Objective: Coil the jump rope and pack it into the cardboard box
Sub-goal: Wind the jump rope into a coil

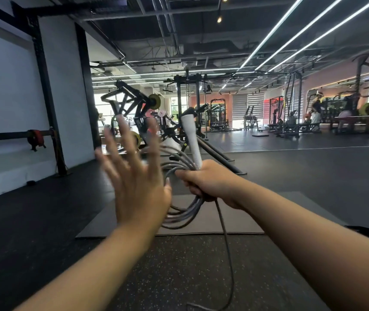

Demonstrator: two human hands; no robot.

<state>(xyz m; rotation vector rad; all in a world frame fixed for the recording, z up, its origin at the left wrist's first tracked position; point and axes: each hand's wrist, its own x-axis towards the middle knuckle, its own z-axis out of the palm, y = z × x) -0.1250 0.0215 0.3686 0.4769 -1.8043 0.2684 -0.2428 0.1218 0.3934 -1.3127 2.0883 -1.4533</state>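
Grey coiled jump rope (180, 212), white handle (192, 140)

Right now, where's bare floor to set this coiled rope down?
The grey mat just beyond the right hand lies bare past the coil, as does the speckled floor between the forearms. The gym machines behind are crowded.

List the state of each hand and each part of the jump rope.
left hand: open, fingers spread, motion-blurred
right hand: grips coils and handle
rope coils: several loops gathered
white handle: upright above the fist
loose rope tail: hanging, not yet coiled
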